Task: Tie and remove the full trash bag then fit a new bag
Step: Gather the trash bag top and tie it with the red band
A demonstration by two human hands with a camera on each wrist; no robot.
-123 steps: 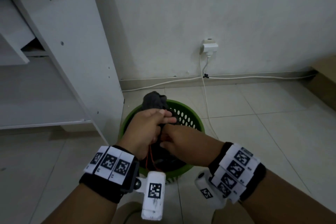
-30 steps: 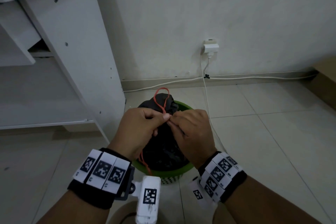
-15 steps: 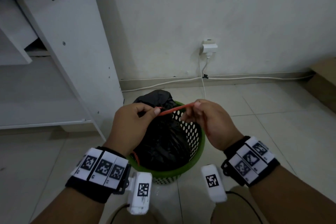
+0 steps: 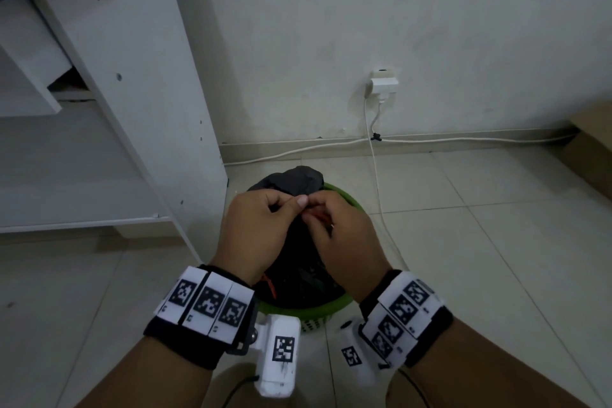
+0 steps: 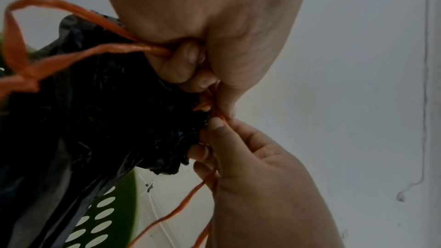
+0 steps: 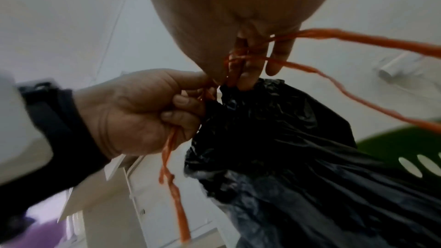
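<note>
A full black trash bag (image 4: 299, 180) sits in a green perforated bin (image 4: 308, 311) on the tiled floor. Its gathered neck is bound by an orange drawstring (image 4: 319, 216). My left hand (image 4: 265, 225) and right hand (image 4: 341, 235) meet over the neck, fingertips together, each pinching a strand. In the left wrist view the drawstring (image 5: 71, 54) loops out of my left hand (image 5: 190, 59) over the bag (image 5: 107, 120). In the right wrist view strands of drawstring (image 6: 358, 40) run through my right hand's fingers (image 6: 276, 52) above the bag (image 6: 286, 139), and one end hangs from my left hand (image 6: 133, 116).
A white desk panel (image 4: 139, 93) stands close to the bin's left. A wall socket (image 4: 383, 81) with white cables (image 4: 377, 169) is behind the bin, one cable trailing past its right side. A brown box (image 4: 592, 149) sits at the far right. Bare tiles lie to the right.
Half a second ago my hands were apart, stretching the orange drawstring taut between them. They have come back together over the bag's neck.
</note>
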